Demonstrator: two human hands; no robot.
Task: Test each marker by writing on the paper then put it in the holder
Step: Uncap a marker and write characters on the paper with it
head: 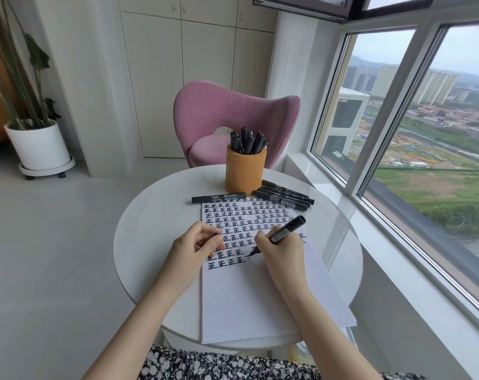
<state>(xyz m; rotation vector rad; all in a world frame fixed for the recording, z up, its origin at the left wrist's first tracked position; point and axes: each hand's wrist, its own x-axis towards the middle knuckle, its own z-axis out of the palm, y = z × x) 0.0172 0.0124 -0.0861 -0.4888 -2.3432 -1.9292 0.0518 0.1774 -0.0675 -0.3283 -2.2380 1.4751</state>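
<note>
1. Head view: our right grip pinches the marker low on its barrel, with the tip down on the paper beside the lowest row of written characters.
2. Our left grip rests curled on the sheet's left side; we cannot tell whether it holds a cap.
3. We judge the marker light, stiff and smooth-sided. A hold near the tip steers strokes, while mid-barrel suits carrying.
4. The thin paper may slide on the glossy surface, so we would press it down.
5. The holder stands behind the sheet, crowded with markers, and loose markers lie beside it.
</note>
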